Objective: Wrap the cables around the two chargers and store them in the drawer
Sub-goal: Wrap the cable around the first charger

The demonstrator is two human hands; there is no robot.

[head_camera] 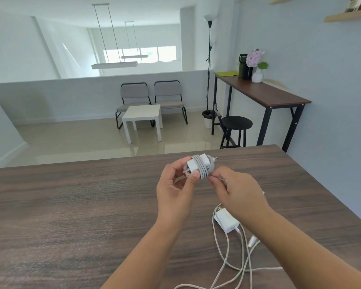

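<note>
My left hand [175, 190] holds a small white charger [194, 164] above the dark wooden table [71, 215], thumb pressed on its face. A grey cable [203, 168] is coiled several times around the charger's body, its plug end sticking out at the top right. My right hand [236, 190] pinches the cable at the coil's lower right side. A second white charger [226, 222] lies flat on the table under my right wrist, with its white cable [236, 265] running loose in loops toward the near edge. No drawer is in view.
The table's far edge runs just beyond my hands and its right edge lies near the blue wall. Past it stand two grey chairs [150, 99], a low white side table [143, 119], a black stool [236, 124] and a tall narrow desk [263, 94].
</note>
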